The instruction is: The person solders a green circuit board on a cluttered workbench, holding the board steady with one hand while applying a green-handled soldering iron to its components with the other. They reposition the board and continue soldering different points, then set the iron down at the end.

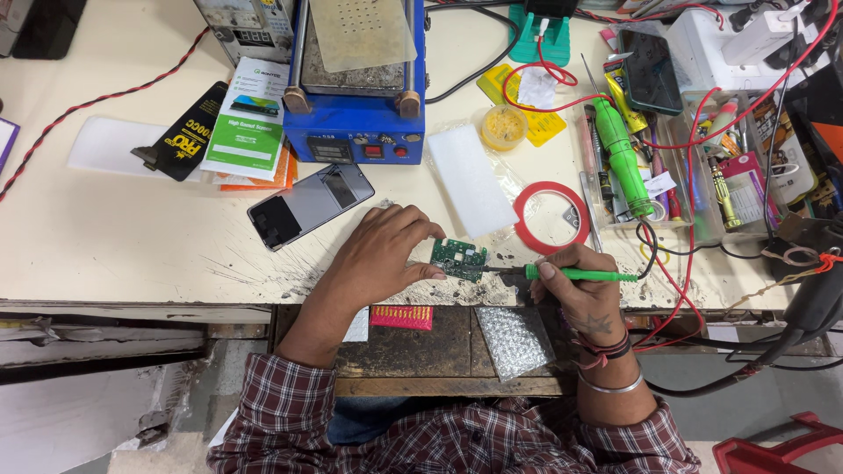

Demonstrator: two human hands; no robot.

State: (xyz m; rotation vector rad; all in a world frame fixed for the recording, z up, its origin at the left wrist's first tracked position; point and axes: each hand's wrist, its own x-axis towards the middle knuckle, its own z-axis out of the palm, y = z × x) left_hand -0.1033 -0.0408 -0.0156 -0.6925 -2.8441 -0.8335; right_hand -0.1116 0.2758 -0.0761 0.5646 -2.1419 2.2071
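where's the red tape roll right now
In the head view the red tape roll lies flat on the bench, right of centre, just above the right hand, beside the white pad.

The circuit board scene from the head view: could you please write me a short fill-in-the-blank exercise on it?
1. The left hand pinches a small ____ circuit board.
2. The right hand holds a tool with a ____ handle.
3. The roll of red tape lies ____ on the workbench.

Missing words: green; green; flat
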